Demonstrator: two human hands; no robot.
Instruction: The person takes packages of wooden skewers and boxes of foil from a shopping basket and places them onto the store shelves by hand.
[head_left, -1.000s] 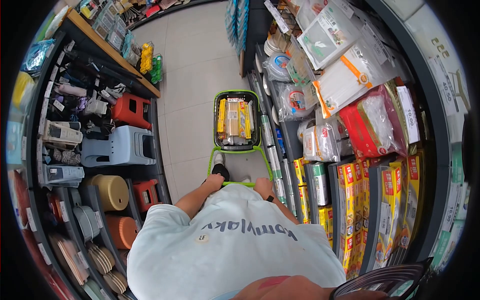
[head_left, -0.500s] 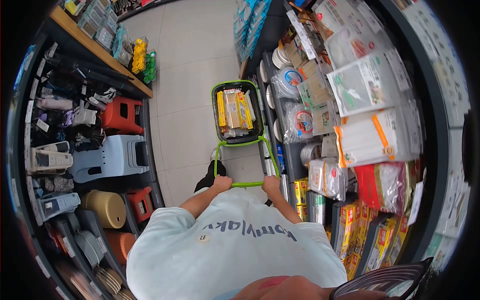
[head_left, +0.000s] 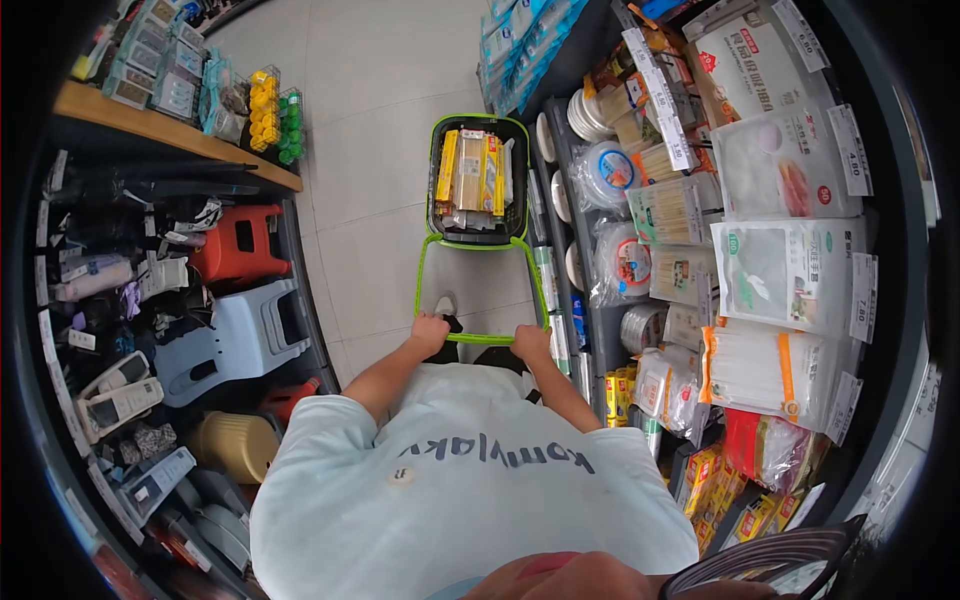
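Observation:
In the head view, my left hand [head_left: 431,333] is wrapped round the left corner of a bright green handle [head_left: 422,285]. At the handle's right corner my right hand [head_left: 531,342] is closed in the same way. The handle joins a black basket with a green rim [head_left: 480,118] ahead of me. Inside the basket lie yellow boxes [head_left: 491,175] and clear-wrapped packs [head_left: 467,170], whose kind I cannot make out. One shoe [head_left: 446,305] shows on the floor through the handle's frame.
Tiled floor [head_left: 370,150] runs ahead between two shelves. On the left stand a red stool [head_left: 238,245], a blue stool [head_left: 235,340] and a yellow bin [head_left: 235,445]. On the right hang packs of gloves [head_left: 785,275] and skewers [head_left: 665,212]; blue packets [head_left: 525,50] jut out further ahead.
Shelf goods have slid down the view as I move forward. The basket sits slightly higher in view, and my arms reach further out. Both hands still hold the handle.

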